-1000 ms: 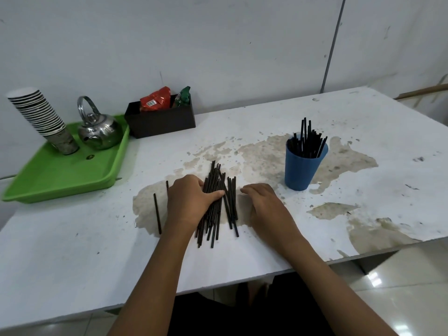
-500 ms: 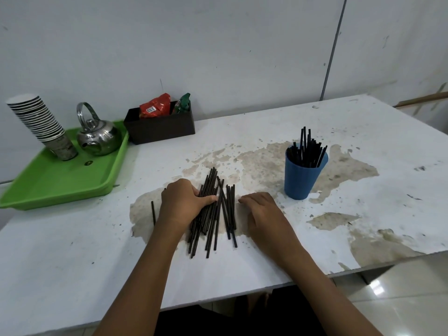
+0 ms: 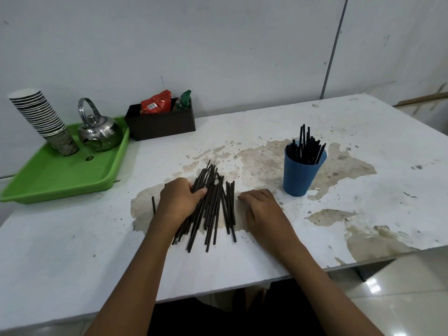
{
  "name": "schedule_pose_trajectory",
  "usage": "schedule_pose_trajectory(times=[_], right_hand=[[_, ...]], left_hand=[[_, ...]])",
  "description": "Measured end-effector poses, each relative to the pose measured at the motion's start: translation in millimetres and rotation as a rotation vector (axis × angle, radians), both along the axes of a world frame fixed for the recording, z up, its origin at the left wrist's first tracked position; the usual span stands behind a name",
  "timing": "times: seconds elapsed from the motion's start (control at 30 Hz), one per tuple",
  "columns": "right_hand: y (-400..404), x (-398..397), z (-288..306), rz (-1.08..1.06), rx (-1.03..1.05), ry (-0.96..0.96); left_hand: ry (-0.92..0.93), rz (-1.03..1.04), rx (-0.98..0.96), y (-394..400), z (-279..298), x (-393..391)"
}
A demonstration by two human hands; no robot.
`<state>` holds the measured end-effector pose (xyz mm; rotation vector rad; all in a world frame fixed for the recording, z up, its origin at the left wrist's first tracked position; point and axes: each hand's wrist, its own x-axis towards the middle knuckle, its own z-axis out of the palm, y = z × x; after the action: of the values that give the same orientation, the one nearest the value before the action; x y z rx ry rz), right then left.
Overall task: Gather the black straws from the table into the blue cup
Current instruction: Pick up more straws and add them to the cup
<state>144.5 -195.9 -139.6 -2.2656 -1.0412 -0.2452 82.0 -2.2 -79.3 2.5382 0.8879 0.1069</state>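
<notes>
Straws (image 3: 213,209), black, lie in a loose pile at frame centre on the table (image 3: 266,112). Left hand (image 3: 180,198) sits on pile's left edge, fingers curled round several straws w/ thumb over them. Right hand (image 3: 263,209) rests flat just right of pile, fingers relaxed, tips nearly touching outermost straws. Blue cup (image 3: 301,177), right of centre, holds more straws upright.

The left hand (image 3: 180,198) covers part of the straw pile (image 3: 213,207); the cup (image 3: 301,175) hides its straws' lower ends.
</notes>
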Motion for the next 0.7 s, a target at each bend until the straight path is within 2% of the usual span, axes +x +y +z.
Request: schedule_pose_trajectory(times=[0.37,0.7], right_hand=[[-1.3,-1.3,0.8,-0.004,-0.002,0.016],[-1.3,-2.6,1.5,-0.010,-0.013,0.030]], left_hand=[[-0.124,-0.010,-0.198,16.6,1.9,-15.7],[0.006,0.022,-0.123,29.6,13.5,-27.4]])
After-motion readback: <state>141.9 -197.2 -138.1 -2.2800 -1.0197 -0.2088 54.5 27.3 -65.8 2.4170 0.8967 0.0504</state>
